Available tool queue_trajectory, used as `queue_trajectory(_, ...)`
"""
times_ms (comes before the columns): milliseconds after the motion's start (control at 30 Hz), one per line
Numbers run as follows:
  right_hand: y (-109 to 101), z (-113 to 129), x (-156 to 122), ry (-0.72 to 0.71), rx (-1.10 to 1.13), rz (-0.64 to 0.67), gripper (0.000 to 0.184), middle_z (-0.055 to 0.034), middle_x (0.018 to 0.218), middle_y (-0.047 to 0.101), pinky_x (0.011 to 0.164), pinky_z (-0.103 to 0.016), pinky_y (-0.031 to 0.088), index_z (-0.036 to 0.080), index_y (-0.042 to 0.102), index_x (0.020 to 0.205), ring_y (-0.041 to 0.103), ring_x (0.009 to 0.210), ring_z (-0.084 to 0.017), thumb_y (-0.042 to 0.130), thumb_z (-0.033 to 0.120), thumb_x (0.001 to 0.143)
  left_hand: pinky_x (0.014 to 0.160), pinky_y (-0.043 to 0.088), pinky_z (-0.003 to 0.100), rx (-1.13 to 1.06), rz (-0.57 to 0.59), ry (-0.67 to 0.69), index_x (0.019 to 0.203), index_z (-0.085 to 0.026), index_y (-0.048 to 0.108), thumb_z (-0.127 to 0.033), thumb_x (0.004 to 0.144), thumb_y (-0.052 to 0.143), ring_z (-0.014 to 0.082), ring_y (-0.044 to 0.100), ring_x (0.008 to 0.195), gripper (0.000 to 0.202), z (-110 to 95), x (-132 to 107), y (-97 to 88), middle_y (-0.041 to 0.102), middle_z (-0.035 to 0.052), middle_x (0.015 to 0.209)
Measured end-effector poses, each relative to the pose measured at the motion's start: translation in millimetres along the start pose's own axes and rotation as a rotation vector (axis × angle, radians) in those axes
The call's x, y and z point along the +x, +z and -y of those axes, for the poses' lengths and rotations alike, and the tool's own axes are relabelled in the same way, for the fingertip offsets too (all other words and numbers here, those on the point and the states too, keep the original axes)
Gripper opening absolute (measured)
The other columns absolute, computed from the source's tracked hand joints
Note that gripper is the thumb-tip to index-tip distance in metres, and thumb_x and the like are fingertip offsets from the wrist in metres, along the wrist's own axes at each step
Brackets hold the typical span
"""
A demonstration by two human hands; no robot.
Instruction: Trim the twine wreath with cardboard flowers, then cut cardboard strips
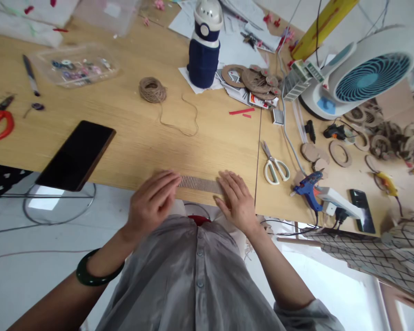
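Observation:
A narrow strip of brown corrugated cardboard [200, 184] lies along the table's near edge, between my two hands. My left hand [154, 197] is at its left end, fingers pressed together and the fingertips closed on that end. My right hand [236, 197] rests flat over the right end with its fingers stretched out, covering that part of the strip. Beyond them sits a ball of twine [152, 89] with a loose tail [179, 131] trailing toward the strip. White-handled scissors [275, 166] lie to the right of my right hand.
A black phone [76, 155] overhangs the edge at left, near orange-handled scissors [0, 123] and a bead tray [76, 66]. A blue bottle [204, 59] stands at the back. At right are a blue glue gun [308, 188], cords, cardboard rings [340, 153] and a fan [370, 76].

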State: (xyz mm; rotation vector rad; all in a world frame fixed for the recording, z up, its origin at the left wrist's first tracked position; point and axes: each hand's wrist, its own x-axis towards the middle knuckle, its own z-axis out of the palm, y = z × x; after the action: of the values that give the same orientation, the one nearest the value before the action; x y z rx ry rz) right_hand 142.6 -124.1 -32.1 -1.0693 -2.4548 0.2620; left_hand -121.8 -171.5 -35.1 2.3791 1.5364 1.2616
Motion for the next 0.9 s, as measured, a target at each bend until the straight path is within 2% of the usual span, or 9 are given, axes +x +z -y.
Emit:
queue_trajectory(33,0.0,2.7,-2.2,-0.015,-0.012,0.001,0.058,-0.0144,0.155,0.051,0.124,-0.056,0.034,0.016,0.043,0.152,0.036,0.152,-0.028,0.058,0.032,0.098,0.112,0.05,0.05,0.0,0.043,0.023,0.152,-0.023,0.046,-0.005,0.091,0.062,0.0268,0.059,0.133,0.065,-6.9,-4.0,2.8,0.068,0.0111,0.136)
queue_trajectory(133,6.0,11.6,-9.5,-0.067,-0.024,0.061,0.066,-0.0153,0.157,0.047,0.124,-0.057,0.032,0.014,0.037,0.156,0.031,0.154,-0.03,0.058,0.037,0.098,0.12,0.038,0.056,0.056,0.277,0.098,0.16,-0.012,0.026,-0.025,0.096,0.064,0.0327,0.043,0.146,0.076,-25.1,-14.4,17.3,0.055,0.0191,0.15)
queue_trajectory(200,12.9,16.6,-16.2,-0.077,-0.028,0.097,0.068,-0.0165,0.157,0.048,0.124,-0.057,0.034,0.012,0.034,0.157,0.032,0.153,-0.031,0.058,0.036,0.098,0.122,0.032,0.058,0.103,0.372,0.091,0.161,-0.007,0.019,-0.036,0.098,0.061,0.0352,0.036,0.15,0.082,-30.9,-19.6,25.7,0.046,0.0229,0.156)
queue_trajectory(267,19.0,20.1,-24.1,-0.06,-0.036,0.103,0.067,-0.0162,0.156,0.048,0.123,-0.058,0.035,0.012,0.032,0.158,0.034,0.152,-0.031,0.057,0.03,0.099,0.124,0.03,0.057,0.132,0.425,0.093,0.161,-0.007,0.017,-0.036,0.099,0.058,0.0346,0.035,0.15,0.08,-31.8,-23.7,28.8,0.044,0.0217,0.157)
queue_trajectory(433,23.5,23.8,-41.2,-0.019,-0.009,0.109,0.068,-0.0119,0.159,0.045,0.124,-0.06,0.033,0.019,0.023,0.162,0.031,0.154,-0.028,0.051,0.017,0.099,0.123,0.032,0.052,0.135,0.444,0.133,0.163,-0.011,0.011,-0.025,0.101,0.055,0.0303,0.038,0.149,0.077,-30.0,-29.2,22.0,0.048,0.017,0.156)
queue_trajectory(567,23.2,21.9,-46.7,-0.028,-0.015,0.127,0.069,-0.0109,0.161,0.042,0.125,-0.059,0.032,0.02,0.02,0.162,0.027,0.155,-0.027,0.048,0.015,0.099,0.123,0.032,0.053,0.138,0.44,0.098,0.163,-0.011,0.006,-0.031,0.1,0.057,0.0321,0.032,0.152,0.084,-33.5,-26.1,23.4,0.04,0.0194,0.16)
queue_trajectory(633,24.2,20.6,-48.0,-0.032,-0.031,0.131,0.069,-0.011,0.161,0.042,0.125,-0.058,0.032,0.018,0.022,0.162,0.026,0.156,-0.027,0.048,0.014,0.099,0.124,0.028,0.055,0.162,0.477,0.077,0.163,-0.01,0.004,-0.034,0.1,0.056,0.0335,0.031,0.152,0.085,-34.5,-24.1,26.8,0.036,0.0197,0.162)
queue_trajectory(767,24.7,20.9,-49.6,-0.051,-0.054,0.134,0.065,-0.011,0.16,0.045,0.125,-0.057,0.031,0.017,0.027,0.16,0.027,0.156,-0.027,0.048,0.013,0.098,0.126,0.025,0.053,0.21,0.515,0.066,0.163,-0.013,0.004,-0.025,0.102,0.05,0.031,0.034,0.151,0.078,-33.5,-24.0,30.0,0.036,0.0158,0.163)
queue_trajectory(900,10.2,14.3,-49.0,-0.03,-0.042,0.068,0.064,-0.0119,0.156,0.05,0.123,-0.061,0.032,0.02,0.032,0.158,0.032,0.153,-0.029,0.053,0.022,0.098,0.126,0.023,0.053,0.216,0.508,0.074,0.163,-0.012,0.004,-0.025,0.102,0.049,0.0316,0.034,0.151,0.077,-32.8,-27.4,29.0,0.036,0.0156,0.163)
